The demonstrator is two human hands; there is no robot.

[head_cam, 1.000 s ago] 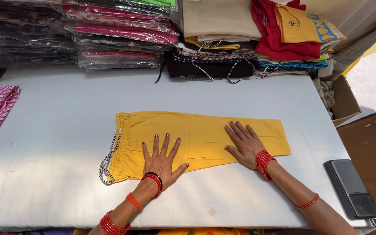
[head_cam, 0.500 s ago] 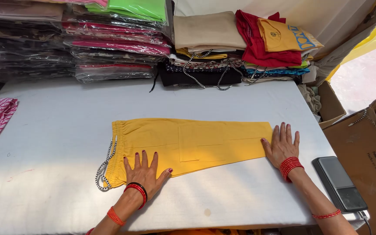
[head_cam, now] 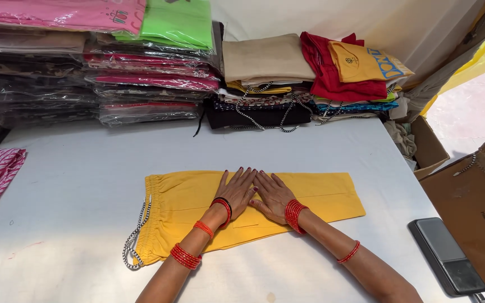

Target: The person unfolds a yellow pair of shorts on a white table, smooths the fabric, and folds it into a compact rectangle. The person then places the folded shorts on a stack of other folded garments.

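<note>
Currently yellow trousers [head_cam: 310,191] lie halved lengthwise, unfolded crosswise; left hand [head_cam: 238,191] and right hand [head_cam: 273,193] press flat, fingers spread.

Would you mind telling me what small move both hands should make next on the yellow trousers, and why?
Probably fold across the middle. Left hand and right hand lie flat, side by side, at the centre of the yellow trousers, which lie spread lengthwise on the white table. I would hold the centre with one hand and bring the hem end over toward the waistband.
</note>
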